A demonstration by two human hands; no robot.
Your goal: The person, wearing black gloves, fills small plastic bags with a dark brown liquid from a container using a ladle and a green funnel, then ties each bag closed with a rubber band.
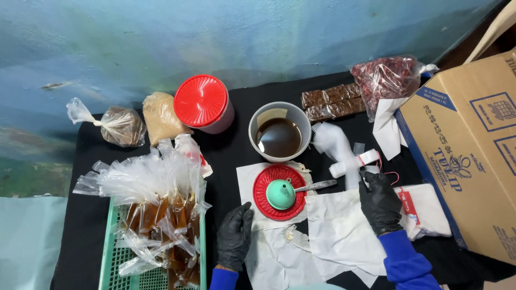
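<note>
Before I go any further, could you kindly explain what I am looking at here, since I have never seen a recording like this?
This is one picture from a camera worn on a person's head, looking down at a table with a black cloth. There is no machine: both hands wear black gloves. The left hand rests open on white paper. The right hand touches a roll of clear plastic bags and red string; whether it grips them I cannot tell. Between the hands, a green funnel and a spoon sit on a red lid. Behind stands a pot of dark liquid. A green basket on the left holds filled bags; a cardboard box is on the right.
</note>
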